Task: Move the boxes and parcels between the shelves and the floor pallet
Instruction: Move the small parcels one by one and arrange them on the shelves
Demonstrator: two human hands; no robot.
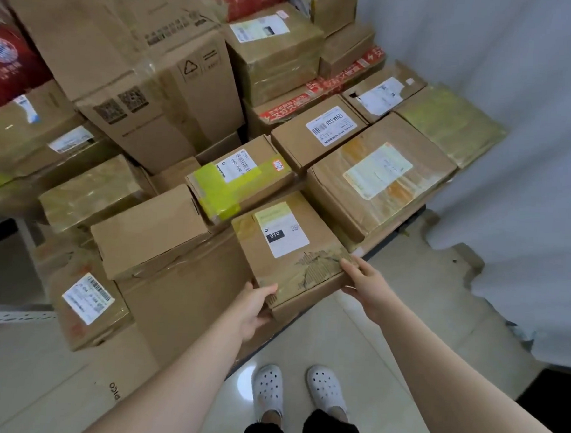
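Head camera looks down on a person's two bare arms reaching to a small cardboard box (308, 267) with a white "010" label. The box sits at the near edge of a pile of parcels, between a plain brown box (151, 229) on its left and a large taped box (378, 184) on its right, with a box bound in yellow-green tape (243, 184) just behind it. The left hand (256, 309) grips the near left corner, thumb on top and fingers underneath. The right hand (366, 286) holds the torn near right corner, fingers laid over the top and thumb against the side. White clogs (268, 386) stand on the pale tiled floor (354, 335) below.
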